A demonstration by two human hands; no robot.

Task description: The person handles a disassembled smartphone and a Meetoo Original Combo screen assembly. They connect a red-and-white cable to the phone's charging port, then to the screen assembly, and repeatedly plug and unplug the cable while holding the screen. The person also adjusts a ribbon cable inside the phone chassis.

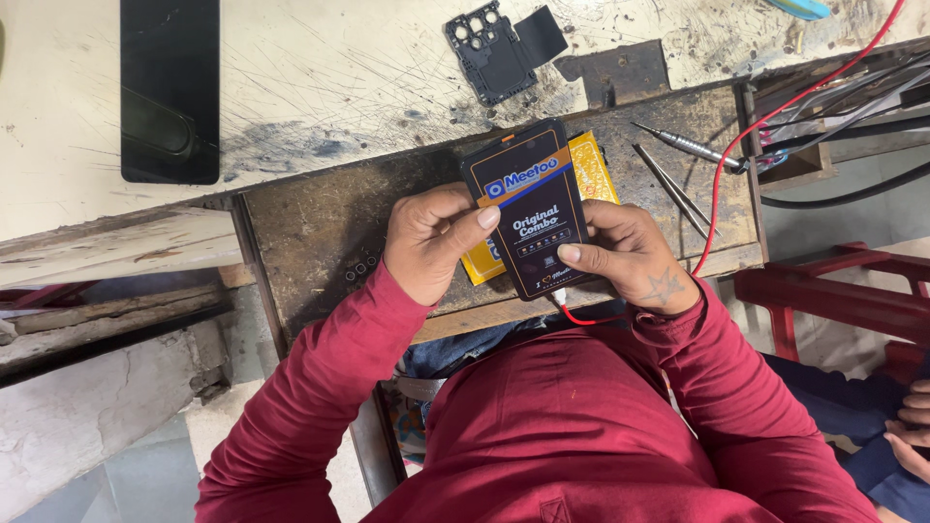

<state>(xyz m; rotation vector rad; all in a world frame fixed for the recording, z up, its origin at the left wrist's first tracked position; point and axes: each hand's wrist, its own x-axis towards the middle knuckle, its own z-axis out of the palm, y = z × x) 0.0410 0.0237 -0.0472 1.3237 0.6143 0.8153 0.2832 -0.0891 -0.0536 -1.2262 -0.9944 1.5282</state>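
A flat black rectangular cardboard package with an orange band (531, 208) sits at the centre of the frame, held up between both hands over a dark worn wooden pull-out shelf (320, 228). The left hand (431, 242) clasps its left long edge, thumb pressed on the front face. The right hand (630, 254) grips the right edge, thumb laid across the lower front. Just behind the package, partly covered by it, lies a yellow flat package (591, 169); what either package holds cannot be seen.

On the shelf to the right rest slim metal tweezers (673, 189) and a metal-tipped screwdriver (688, 145), with a red wire (722, 184) running past them toward the upper right. On the scratched pale worktop (320, 77) above lie a black perforated phone frame part (489, 48) at upper centre and a black oblong phone panel (170, 87) at upper left. Another person's hand (911, 426) shows at lower right.
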